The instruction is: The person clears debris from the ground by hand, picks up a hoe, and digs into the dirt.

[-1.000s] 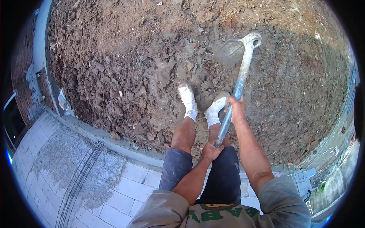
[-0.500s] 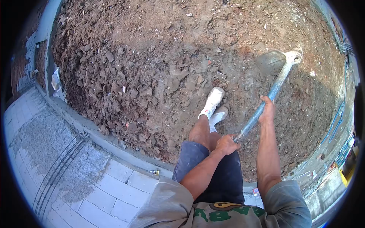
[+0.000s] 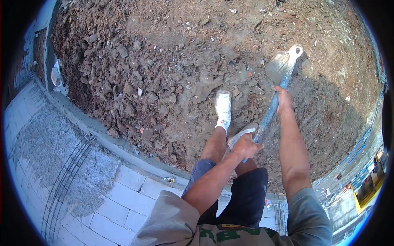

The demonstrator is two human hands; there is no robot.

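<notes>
A hoe with a blue-and-white worn handle [image 3: 269,113] slants across the dirt in front of my legs. Its broad metal blade [image 3: 277,65] is at the far end, against or just over the soil; contact is unclear. My left hand [image 3: 247,147] is closed round the lower handle, near my knee. Farther up, my right hand [image 3: 283,99] grips the handle below the head. My feet, in white socks [image 3: 223,107], stand on the dirt, one partly hidden behind my left hand.
Loose clods [image 3: 119,82] cover the left of the dirt. A low concrete edge [image 3: 119,151] borders pale blocks [image 3: 113,219], where rebar [image 3: 67,176] lies at the lower left. Blue cord [image 3: 361,145] runs along the right, near a yellow object [image 3: 363,201].
The hoe head first swung right, then came back left and nearer its earlier place. My right hand has slid up toward the head, and my feet have shifted apart.
</notes>
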